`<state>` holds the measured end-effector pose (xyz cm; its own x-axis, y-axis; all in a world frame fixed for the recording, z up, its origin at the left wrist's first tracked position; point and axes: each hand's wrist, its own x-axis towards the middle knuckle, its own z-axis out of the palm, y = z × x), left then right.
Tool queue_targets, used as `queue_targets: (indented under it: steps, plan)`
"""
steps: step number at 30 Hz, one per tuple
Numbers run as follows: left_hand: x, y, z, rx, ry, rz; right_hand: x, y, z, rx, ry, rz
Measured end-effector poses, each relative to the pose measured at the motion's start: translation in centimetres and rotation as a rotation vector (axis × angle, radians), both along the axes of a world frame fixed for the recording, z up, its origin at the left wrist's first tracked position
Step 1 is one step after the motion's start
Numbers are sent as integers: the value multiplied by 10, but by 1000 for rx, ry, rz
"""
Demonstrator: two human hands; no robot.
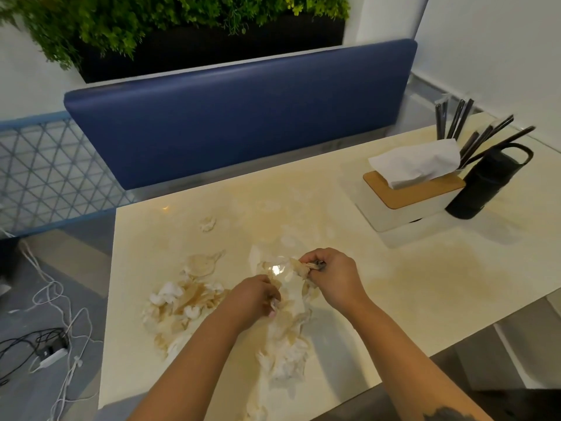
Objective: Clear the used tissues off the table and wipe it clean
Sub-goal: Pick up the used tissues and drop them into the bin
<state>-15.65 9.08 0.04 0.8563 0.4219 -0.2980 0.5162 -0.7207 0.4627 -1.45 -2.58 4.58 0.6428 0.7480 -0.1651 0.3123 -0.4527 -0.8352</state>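
Both hands work mid-worktop (394,299): the left hand (252,299) and the right hand (331,279) each have fingers clenched on a wad of used tissues (291,302). More stained tissues (182,302) lie just left, near the worktop's left edge. Open surface stretches right toward the tissue box (409,192) (far corner).

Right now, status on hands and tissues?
Both hands, left and right, gripping one tissue wad. Stained tissue pile left of it; small scrap farther back. Nothing blocking.
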Motion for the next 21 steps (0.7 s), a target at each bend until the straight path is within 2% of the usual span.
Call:
queue_targets:
  steps: [8, 21]
  plan:
    - [21, 4, 33, -1, -181, 41, 8, -10, 16, 69, -3, -54]
    - [98, -27, 59, -11, -235, -93, 61, -63, 31, 133, -2, -262]
